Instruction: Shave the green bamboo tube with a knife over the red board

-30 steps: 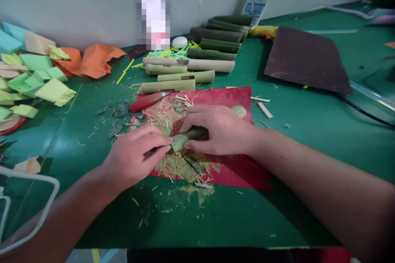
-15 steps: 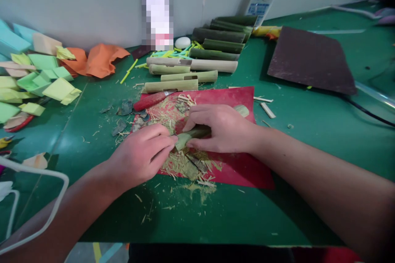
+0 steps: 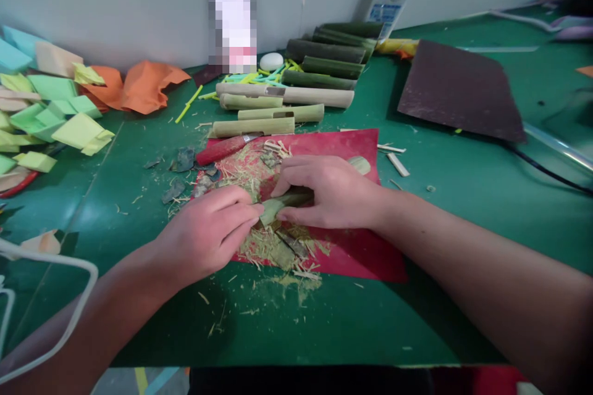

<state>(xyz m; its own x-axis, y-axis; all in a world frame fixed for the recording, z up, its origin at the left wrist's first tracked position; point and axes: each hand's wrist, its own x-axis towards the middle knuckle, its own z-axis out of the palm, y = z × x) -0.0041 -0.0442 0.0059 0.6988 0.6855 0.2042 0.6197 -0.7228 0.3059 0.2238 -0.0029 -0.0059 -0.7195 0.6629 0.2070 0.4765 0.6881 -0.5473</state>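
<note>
My right hand [image 3: 330, 192] is wrapped over a short green bamboo piece [image 3: 280, 203] and presses it down on a red mat [image 3: 352, 145]. My left hand [image 3: 209, 229] is closed at the piece's near end, its fingers pinched against the cut tip; what it grips is hidden. Pale bamboo shavings [image 3: 273, 247] lie heaped under and around both hands. A red-handled knife [image 3: 222, 149] rests at the mat's far left corner, untouched.
Several bamboo tubes [image 3: 278, 112], pale and dark green, lie in rows behind the mat. Folded coloured papers [image 3: 60, 117] pile up at the left, orange paper [image 3: 139, 86] beyond. A dark sandpaper sheet [image 3: 456, 89] lies at the right. A white wire frame [image 3: 55, 296] crosses the lower left.
Both hands stay on the bamboo piece with only slight shifts. The view has moved a little.
</note>
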